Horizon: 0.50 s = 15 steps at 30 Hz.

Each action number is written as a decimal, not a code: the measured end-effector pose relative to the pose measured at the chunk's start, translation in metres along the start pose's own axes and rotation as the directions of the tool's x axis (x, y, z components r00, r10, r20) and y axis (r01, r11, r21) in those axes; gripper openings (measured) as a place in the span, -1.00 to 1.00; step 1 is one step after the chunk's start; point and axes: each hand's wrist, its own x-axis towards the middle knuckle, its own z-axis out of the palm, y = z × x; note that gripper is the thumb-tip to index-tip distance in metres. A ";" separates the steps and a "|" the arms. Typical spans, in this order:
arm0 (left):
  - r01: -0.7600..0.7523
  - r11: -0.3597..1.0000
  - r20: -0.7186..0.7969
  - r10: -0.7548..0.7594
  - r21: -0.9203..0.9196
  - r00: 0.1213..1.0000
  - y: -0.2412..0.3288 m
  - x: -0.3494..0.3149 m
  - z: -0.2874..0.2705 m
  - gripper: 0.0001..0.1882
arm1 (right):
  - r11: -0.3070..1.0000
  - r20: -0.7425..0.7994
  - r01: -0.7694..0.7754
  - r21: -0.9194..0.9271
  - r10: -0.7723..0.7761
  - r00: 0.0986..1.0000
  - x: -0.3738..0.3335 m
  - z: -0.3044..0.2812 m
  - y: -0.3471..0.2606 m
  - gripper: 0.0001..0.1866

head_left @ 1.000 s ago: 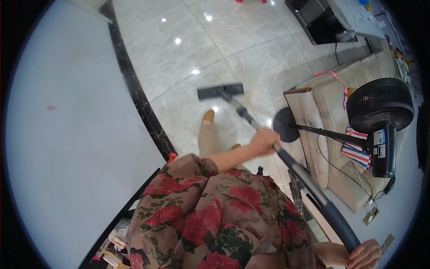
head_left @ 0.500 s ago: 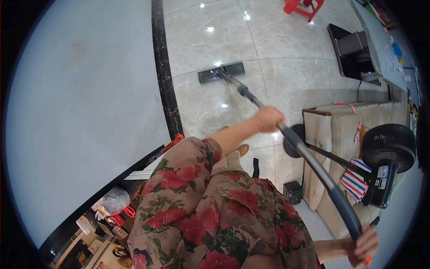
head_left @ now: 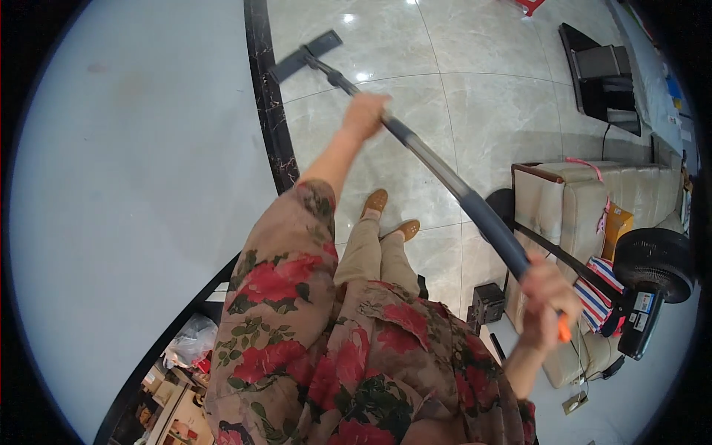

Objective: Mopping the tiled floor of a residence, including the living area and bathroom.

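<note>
A flat mop [head_left: 437, 163] with a long grey and silver pole slants across the view from upper left to lower right. Its dark rectangular head [head_left: 288, 65] lies on the floor tiles, one end at the dark marble border by the wall. My left hand [head_left: 365, 115] is closed round the pole a short way above the mop head, its arm stretched forward. Around the upper end of the handle, my right hand [head_left: 550, 297] is wrapped, with an orange tip showing just below it.
A pale wall [head_left: 133, 148] rises on the left, edged by a dark marble strip [head_left: 271, 126]. At right stand a cream sofa [head_left: 578, 189] and a black fan [head_left: 653, 267]. A small black box [head_left: 487, 302] sits on the floor. Shiny tiles [head_left: 393, 89] stretch ahead.
The mop head has slid forward and left to the dark border and turned at an angle. My left hand has moved forward and left; my right hand has come forward and inward.
</note>
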 end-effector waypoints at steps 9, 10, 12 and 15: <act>-0.096 0.847 0.293 0.284 -0.523 0.913 0.219 -0.077 0.028 -0.89 | 0.976 -0.377 -0.219 -0.004 0.201 0.904 -0.147 -0.153 -0.157 -0.70; -0.099 0.868 0.484 0.362 -0.486 0.797 0.228 -0.068 0.033 -0.90 | 0.974 -0.397 -0.223 -0.037 0.191 0.898 -0.150 -0.147 -0.174 -0.70; -0.138 0.898 0.677 0.409 -0.418 0.612 0.236 -0.058 0.031 -0.87 | 0.744 -0.777 -0.420 -0.520 -0.207 0.595 -0.151 -0.145 -0.191 -0.48; -0.175 0.904 0.687 0.411 -0.389 0.599 0.236 -0.056 0.029 -0.86 | -0.205 -0.425 -0.413 -0.887 0.016 0.905 -0.120 -0.102 -0.205 -0.39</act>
